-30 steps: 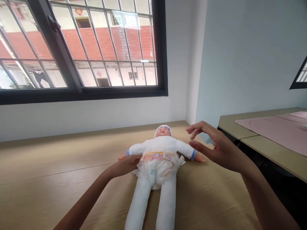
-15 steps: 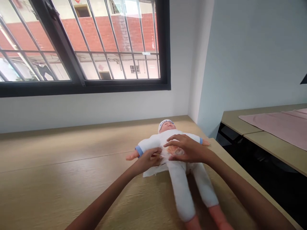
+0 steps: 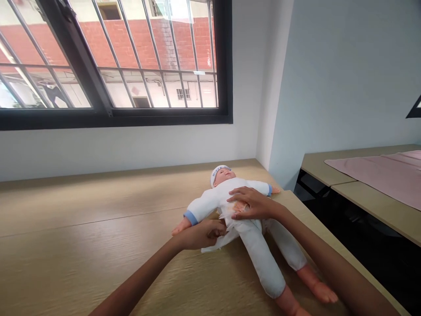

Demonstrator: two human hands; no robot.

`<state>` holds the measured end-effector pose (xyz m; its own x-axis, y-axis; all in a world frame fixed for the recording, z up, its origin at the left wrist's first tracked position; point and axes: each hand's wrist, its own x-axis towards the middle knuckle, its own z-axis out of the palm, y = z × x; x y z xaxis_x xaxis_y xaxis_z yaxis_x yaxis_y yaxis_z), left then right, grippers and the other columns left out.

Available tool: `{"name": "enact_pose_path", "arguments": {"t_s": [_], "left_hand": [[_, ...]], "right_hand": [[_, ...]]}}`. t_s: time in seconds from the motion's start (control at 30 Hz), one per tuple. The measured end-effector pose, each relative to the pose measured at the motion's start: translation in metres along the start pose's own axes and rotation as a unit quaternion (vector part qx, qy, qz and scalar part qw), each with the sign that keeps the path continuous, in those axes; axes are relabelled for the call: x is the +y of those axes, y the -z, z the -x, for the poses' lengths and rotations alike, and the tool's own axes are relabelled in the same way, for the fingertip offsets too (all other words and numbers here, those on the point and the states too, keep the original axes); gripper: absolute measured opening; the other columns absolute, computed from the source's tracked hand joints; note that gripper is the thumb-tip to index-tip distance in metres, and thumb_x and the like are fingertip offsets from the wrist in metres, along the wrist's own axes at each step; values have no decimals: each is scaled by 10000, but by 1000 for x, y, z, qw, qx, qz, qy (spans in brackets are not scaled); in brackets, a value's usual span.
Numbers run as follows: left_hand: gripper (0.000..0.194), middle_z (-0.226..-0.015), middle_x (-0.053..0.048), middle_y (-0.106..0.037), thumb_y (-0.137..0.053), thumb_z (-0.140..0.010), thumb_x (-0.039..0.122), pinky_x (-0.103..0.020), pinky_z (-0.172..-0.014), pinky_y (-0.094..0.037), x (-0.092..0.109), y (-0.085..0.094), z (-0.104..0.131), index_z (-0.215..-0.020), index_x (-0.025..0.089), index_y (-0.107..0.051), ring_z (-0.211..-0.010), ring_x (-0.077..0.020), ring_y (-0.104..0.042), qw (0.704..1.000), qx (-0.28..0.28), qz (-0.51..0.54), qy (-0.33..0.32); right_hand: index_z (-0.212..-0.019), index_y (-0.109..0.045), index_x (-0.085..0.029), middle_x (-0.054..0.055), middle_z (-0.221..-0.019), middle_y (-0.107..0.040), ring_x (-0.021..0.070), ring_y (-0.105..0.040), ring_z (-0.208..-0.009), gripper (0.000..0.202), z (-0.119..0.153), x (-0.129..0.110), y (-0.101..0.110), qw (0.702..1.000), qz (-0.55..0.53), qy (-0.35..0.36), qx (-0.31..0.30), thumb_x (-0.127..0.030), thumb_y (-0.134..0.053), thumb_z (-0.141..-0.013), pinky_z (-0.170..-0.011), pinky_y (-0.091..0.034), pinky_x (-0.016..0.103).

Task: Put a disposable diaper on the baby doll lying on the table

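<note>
White diaper (image 3: 240,207), lower centre of frame, on doll (image 3: 255,248); doll's long axis slopes toward lower right. Left hand (image 3: 203,233) curled at diaper's left side, grip indeterminable; right hand (image 3: 255,203) open over diaper front.

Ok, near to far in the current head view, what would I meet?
Doll's feet → right hand → doll's cap → window frame → red wall outside. Left hand omitted: its depth against the right is unclear.
</note>
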<state>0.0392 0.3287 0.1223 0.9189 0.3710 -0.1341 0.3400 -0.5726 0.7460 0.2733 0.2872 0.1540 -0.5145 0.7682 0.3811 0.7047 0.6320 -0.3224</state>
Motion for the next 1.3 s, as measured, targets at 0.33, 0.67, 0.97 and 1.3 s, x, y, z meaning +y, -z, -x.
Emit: {"name": "enact_pose_path", "arguments": {"t_s": [0.33, 0.67, 0.97, 1.3], "left_hand": [[477, -733, -12, -562, -476, -814, 623, -221, -590, -364, 20, 15, 11, -727, 166, -583, -636, -122, -498, 993, -22, 62, 96], [565, -606, -29, -585, -365, -876, 622, -272, -651, -445, 20, 20, 10, -749, 138, -627, -586, -135, -529, 937, 96, 326, 84], [401, -675, -9, -600, -599, -773, 543, -263, -640, -435, 15, 23, 11, -775, 142, -608, -612, -126, -551, 959, 90, 252, 95], [403, -721, 37, -542, -712, -703, 363, -202, -538, -349, 22, 27, 15, -1010, 217, -496, -619, -94, -494, 959, 162, 222, 72]], "right_hand": [[-1145, -626, -283, 43, -1261, -585, 269, -518, -1186, 503, 0, -4, 3, 1000, -10, -9, 12, -539, -688, -717, -1030, -401, 430], [-1133, -616, -317, 7, -1062, -654, 236, -580, -1065, 397, -5, -29, 6, 999, 1, -4, 33, -496, -650, -779, -1000, -418, 350], [-892, -651, -290, 15, -831, -664, 235, -625, -856, 149, -9, -39, -19, 999, -1, -20, 44, -381, -553, -827, -900, -466, 385], [-644, -540, -248, -41, -567, -493, 156, -497, -567, 428, -9, -27, -15, 986, -135, -70, 61, -651, -489, -779, -552, -467, 301]]}}
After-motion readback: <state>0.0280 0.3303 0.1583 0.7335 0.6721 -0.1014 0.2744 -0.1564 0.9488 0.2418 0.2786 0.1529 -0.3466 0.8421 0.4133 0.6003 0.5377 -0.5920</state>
